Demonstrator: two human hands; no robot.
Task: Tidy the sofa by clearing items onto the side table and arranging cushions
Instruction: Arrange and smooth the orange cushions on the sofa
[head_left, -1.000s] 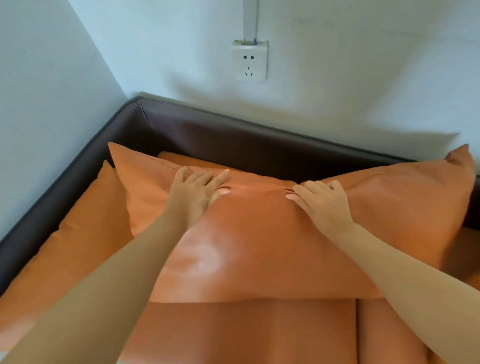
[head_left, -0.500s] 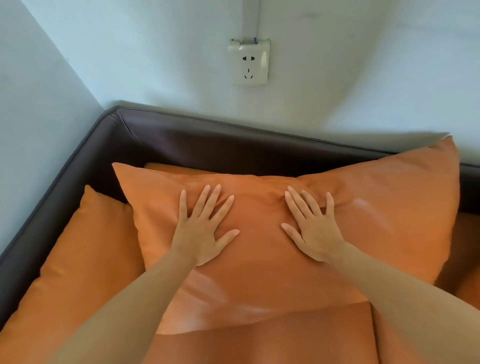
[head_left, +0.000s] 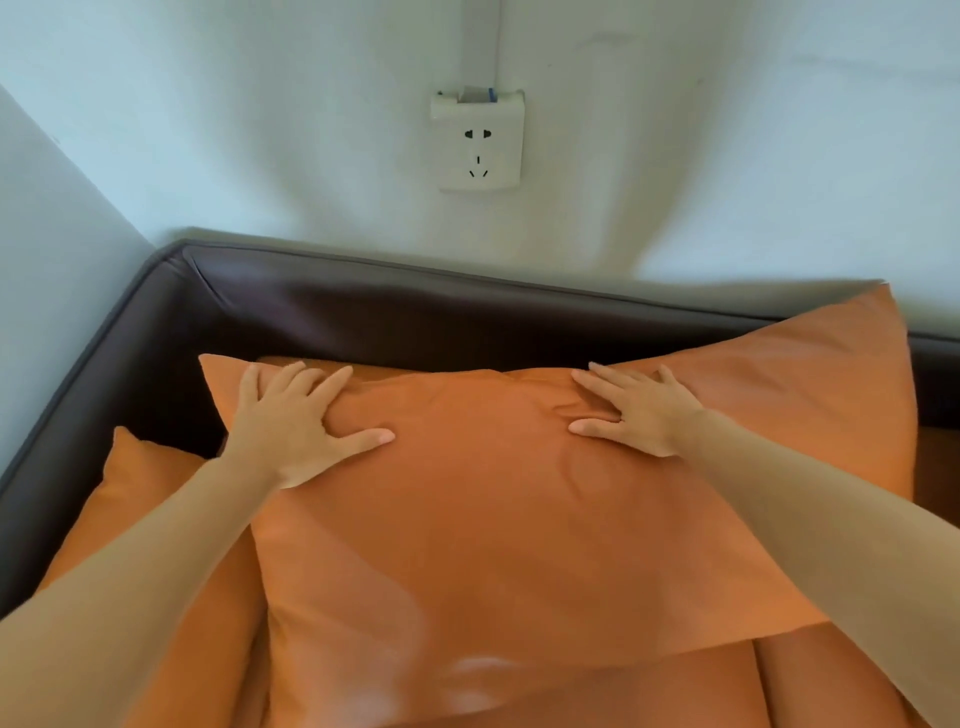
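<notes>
The large orange cushion (head_left: 467, 519) is propped on the sofa seat against the dark backrest (head_left: 415, 317), overlapping a 2nd cushion (head_left: 150, 509) at the left; it is pressed near its top edge by the left hand (head_left: 291, 431) and right hand (head_left: 639, 415), both flat with fingers spread, nothing gripped. The step is probably best done with even pressure from both palms, so the filling is spread and the top edge is seated along the backrest; no brand or writing can be read, and the wall socket (head_left: 478, 140) is unmarked.

Dark brown sofa (head_left: 415, 312) with orange seat carries two orange cushions (head_left: 493, 519).

dark sofa back (head_left: 467, 317) and corner wall off the far side; open seat (head_left: 831, 670) lies nearer.
</notes>
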